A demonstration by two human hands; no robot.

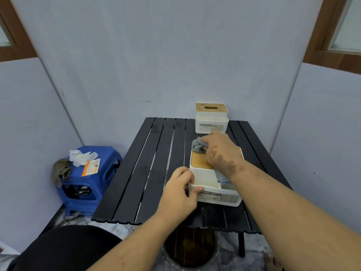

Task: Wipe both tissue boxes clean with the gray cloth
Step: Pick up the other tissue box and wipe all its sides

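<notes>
A white tissue box (205,178) with a wooden lid lies on the black slatted table (156,163), near its front right. My left hand (180,187) grips the box's near left corner. My right hand (220,150) holds the gray cloth (198,146) bunched against the far end of the wooden lid. A second white tissue box (211,118) with a wooden slotted lid stands upright at the table's far edge, just beyond my right hand.
A blue plastic stool (91,178) stands left of the table with white crumpled gloves, an orange-white packet and a drab cloth on it. A round bin (190,249) sits on the floor under the table's front edge. Grey walls close in behind and beside.
</notes>
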